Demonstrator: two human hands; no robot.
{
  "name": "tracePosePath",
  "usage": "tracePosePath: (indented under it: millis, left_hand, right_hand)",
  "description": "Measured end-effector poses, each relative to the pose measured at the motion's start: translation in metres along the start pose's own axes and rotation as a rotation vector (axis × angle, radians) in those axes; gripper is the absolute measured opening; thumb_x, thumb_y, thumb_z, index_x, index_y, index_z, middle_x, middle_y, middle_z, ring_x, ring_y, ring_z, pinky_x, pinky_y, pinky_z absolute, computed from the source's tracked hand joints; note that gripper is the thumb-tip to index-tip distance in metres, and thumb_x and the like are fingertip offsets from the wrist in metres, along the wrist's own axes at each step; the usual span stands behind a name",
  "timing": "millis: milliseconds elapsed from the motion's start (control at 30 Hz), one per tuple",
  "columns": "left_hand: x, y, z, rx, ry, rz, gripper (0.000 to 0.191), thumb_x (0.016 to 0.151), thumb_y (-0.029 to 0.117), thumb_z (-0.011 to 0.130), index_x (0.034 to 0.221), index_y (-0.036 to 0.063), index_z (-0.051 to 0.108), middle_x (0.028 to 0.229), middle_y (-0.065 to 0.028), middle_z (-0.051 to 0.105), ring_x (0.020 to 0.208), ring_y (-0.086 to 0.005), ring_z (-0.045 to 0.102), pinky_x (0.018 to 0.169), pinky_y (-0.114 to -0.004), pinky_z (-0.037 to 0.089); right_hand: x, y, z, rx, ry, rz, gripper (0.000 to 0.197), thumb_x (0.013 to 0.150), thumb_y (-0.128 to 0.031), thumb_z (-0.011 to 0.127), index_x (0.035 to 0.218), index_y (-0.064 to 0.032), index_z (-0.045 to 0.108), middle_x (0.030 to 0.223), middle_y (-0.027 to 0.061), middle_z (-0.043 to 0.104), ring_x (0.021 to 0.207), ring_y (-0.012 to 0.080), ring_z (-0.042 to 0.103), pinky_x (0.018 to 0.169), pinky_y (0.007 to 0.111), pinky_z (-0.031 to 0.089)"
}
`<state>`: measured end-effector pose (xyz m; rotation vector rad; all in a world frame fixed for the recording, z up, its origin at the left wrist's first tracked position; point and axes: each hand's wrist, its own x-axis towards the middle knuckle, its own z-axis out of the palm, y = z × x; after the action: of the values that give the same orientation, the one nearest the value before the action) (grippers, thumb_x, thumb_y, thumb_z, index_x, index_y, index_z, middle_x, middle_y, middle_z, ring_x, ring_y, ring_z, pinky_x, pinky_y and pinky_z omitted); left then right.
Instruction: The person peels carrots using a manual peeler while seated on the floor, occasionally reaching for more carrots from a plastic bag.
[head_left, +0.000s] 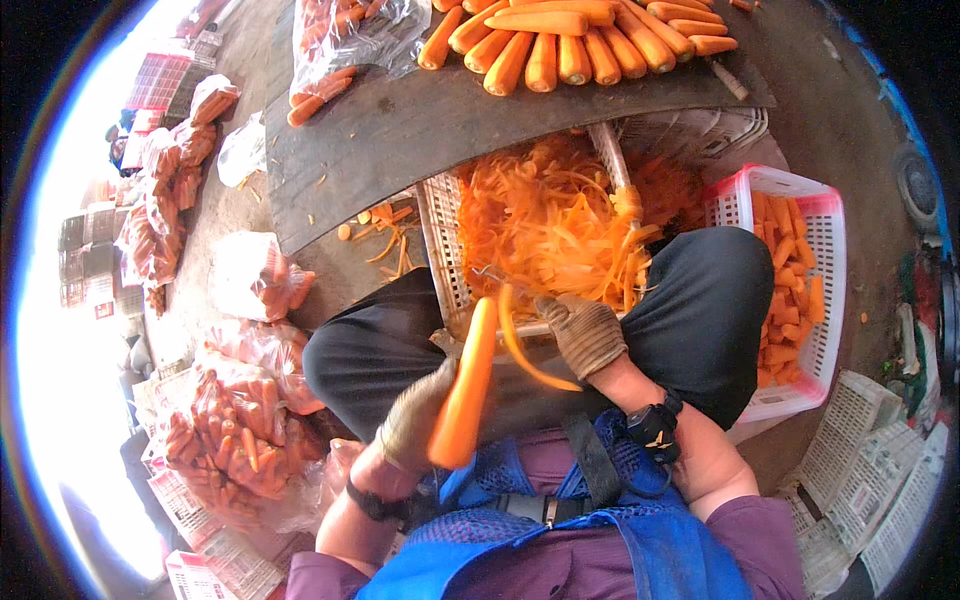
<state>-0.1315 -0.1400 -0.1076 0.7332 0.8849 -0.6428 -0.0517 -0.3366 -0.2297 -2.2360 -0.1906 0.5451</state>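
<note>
My left hand (420, 416), in a worn knit glove, holds a large peeled-looking carrot (465, 382) that slants upward between my knees. My right hand (581, 334), gloved too, is closed around a peeler (491, 276) whose metal head reaches left, just above the carrot's tip. A curled strip of carrot peel (517, 337) hangs between the two hands. Beyond them a plastic crate (442, 247) is heaped with carrot peelings (555, 217). Smooth orange carrots (570, 56) lie side by side on a dark board (360, 157) at the top. The peeler's handle is hidden by my right hand.
At right stands a white and pink basket (825, 300) of carrot pieces (787, 307). Plastic bags of carrots (232, 435) lie at left, and another bag (352, 30) rests on the board. Folded crates (855, 457) are at lower right. Peel scraps (390, 225) litter the ground beside the crate.
</note>
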Motion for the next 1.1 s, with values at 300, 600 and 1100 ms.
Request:
tracePosePath:
  millis: [300, 600, 1100]
  left_hand:
    - [0.08, 0.034, -0.019, -0.15, 0.051, 0.2, 0.045, 0.09, 0.046, 0.048, 0.104, 0.0038, 0.054, 0.081, -0.0078, 0.061, 0.068, -0.0197, 0.061, 0.058, -0.029, 0.051]
    - [0.091, 0.051, 0.002, -0.066, 0.001, 0.199, 0.043, 0.088, 0.041, 0.055, 0.108, 0.0028, 0.054, 0.086, -0.0077, 0.064, 0.071, -0.0203, 0.063, 0.062, -0.032, 0.053]
    - [0.093, 0.035, -0.029, -0.201, -0.066, 0.199, 0.044, 0.089, 0.046, 0.05, 0.102, 0.0039, 0.054, 0.082, -0.0086, 0.061, 0.067, -0.0219, 0.061, 0.058, -0.032, 0.052]
  right_hand:
    - [-0.012, -0.022, -0.003, -0.05, -0.02, -0.329, 0.029, 0.092, -0.029, 0.048, 0.085, -0.0046, 0.062, 0.074, 0.0157, 0.06, 0.069, 0.0347, 0.058, 0.058, 0.04, 0.045]
    - [-0.016, -0.04, -0.011, 0.065, 0.016, -0.254, 0.043, 0.087, -0.047, 0.049, 0.075, -0.0085, 0.063, 0.066, 0.0182, 0.059, 0.064, 0.0378, 0.059, 0.055, 0.045, 0.046]
    - [-0.009, -0.02, 0.005, -0.042, 0.05, -0.369, 0.04, 0.093, -0.037, 0.043, 0.078, -0.0046, 0.061, 0.071, 0.0184, 0.059, 0.067, 0.0385, 0.056, 0.055, 0.043, 0.045]
